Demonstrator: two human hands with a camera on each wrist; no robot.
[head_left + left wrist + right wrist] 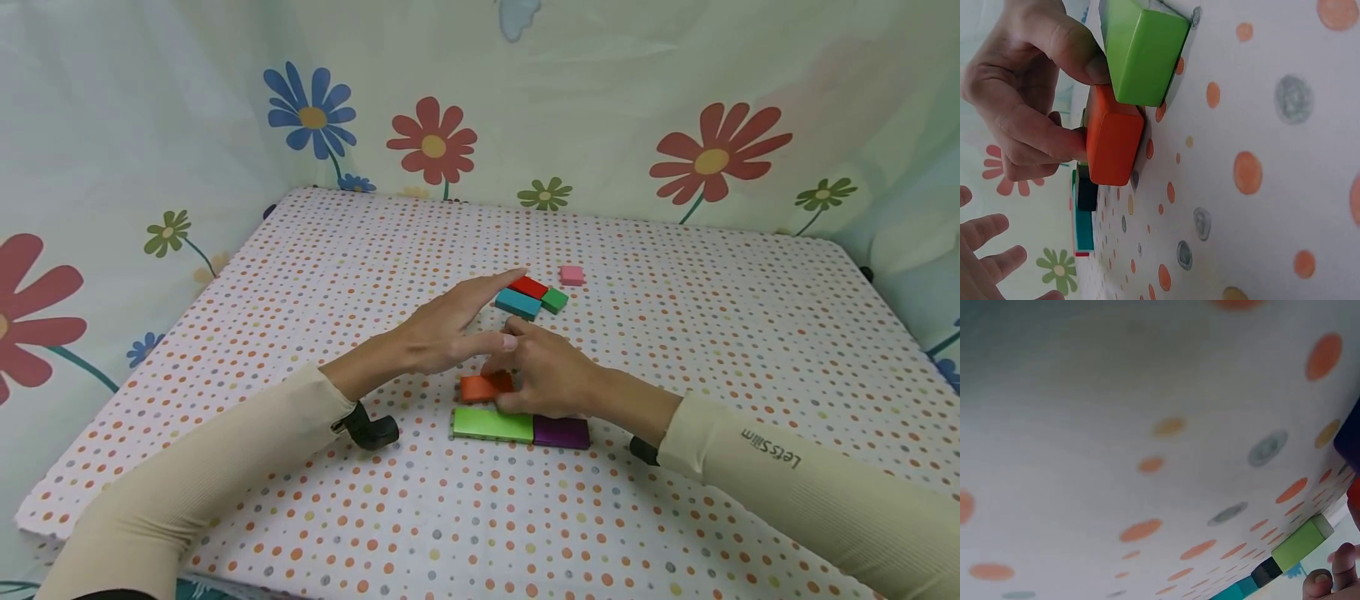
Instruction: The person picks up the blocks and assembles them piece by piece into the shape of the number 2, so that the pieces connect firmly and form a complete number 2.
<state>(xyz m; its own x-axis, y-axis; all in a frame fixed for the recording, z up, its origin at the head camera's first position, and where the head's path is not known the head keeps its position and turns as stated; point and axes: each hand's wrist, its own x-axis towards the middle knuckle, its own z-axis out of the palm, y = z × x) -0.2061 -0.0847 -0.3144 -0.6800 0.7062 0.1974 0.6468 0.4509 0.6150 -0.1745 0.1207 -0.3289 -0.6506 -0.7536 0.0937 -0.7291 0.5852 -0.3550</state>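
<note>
An orange block (474, 389) lies just behind a lime green block (491, 425). My right hand (551, 371) pinches the orange block between thumb and fingers, as the left wrist view also shows. To the right of the lime block, end to end with it, is a purple block (561, 432). My left hand (450, 325) hovers to the left, its fingers stretched out and holding nothing; its thumb overlaps the right hand in the head view. A second light green block (1300, 542) and a black block (1266, 572) appear in the right wrist view, hidden by my hands from above.
Beyond the hands, a teal block (517, 303), a red block (529, 287) and a green block (555, 300) lie close together. A pink block (572, 275) sits apart behind them. The dotted cloth (712, 333) covers the table, with a flowered curtain (600, 100) around it.
</note>
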